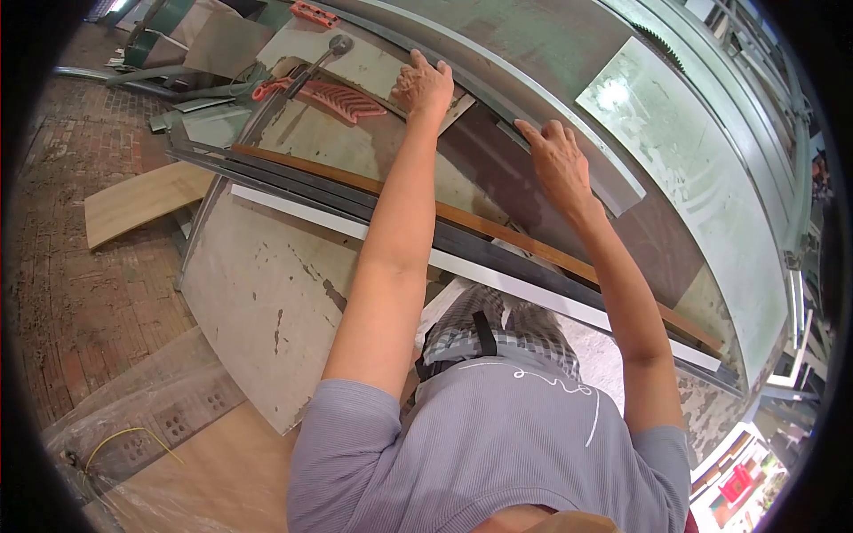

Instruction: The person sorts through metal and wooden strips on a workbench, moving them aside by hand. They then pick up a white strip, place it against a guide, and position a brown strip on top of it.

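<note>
Both arms reach across a worn work table (258, 293). My left hand (423, 86) is closed at a long, thin grey metal strip (484, 105), its fingers curled at the strip's edge. Farther along the same strip is my right hand (560, 164), thumb side stretched toward the strip and the other fingers bent. The undersides of both hands are hidden. Just beyond them runs a wide pale metal profile (533, 84). Nearer my body, a brown bar (498, 233), dark bars (484, 256) and a white bar (524, 291) cross under my forearms.
At the table's far left lie a ratchet-like tool (338, 46), orange-handled scissors or pliers (269, 89), a red ribbed piece (342, 99) and an orange level-like block (314, 13). A greenish sheet (649, 115) lies right. A wooden board (142, 202) juts out above the brick floor (80, 311).
</note>
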Demonstrator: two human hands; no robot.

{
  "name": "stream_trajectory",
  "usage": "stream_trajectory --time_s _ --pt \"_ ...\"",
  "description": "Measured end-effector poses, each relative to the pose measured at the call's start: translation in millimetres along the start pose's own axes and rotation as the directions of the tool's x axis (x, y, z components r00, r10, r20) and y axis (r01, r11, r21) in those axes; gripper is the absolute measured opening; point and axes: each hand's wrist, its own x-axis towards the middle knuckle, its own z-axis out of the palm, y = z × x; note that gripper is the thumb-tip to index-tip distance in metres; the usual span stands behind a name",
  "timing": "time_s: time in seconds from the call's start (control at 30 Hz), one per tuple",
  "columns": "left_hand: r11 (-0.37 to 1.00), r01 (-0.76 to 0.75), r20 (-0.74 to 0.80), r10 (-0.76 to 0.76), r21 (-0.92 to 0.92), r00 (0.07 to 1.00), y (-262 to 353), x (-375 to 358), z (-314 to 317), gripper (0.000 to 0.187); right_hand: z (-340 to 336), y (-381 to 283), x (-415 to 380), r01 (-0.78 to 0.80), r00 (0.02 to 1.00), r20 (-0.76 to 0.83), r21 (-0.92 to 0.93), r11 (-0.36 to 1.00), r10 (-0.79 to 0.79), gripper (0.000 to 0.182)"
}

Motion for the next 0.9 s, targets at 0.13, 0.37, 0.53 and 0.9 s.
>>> stream_trajectory --time_s 0.13,0.37,0.53,0.9 --pt "1.0 0.017 -0.007 -0.017 0.012 1.0 -0.7 2.0 2.7 0.058 -6.8 7.6 -15.8 -0.033 0.995 0.098 -0.035 0.999 0.036 0.058" --pt "0.999 0.002 0.017 -0.003 0.035 1.0 0.6 -0.5 1.1 0.058 1.8 2.9 0.8 -0.02 0.998 0.055 -0.082 0.996 0.025 0.059" --pt "0.998 -0.002 -0.009 0.002 0.056 1.0 3.1 -1.4 0.6 0.057 -5.8 7.6 -8.4 0.003 0.995 0.104 -0.078 0.997 0.005 0.058" --pt "0.997 0.029 0.032 -0.032 0.076 0.999 4.6 6.7 2.2 0.058 3.2 -5.5 8.1 0.03 0.995 0.098 -0.105 0.994 -0.02 0.052"
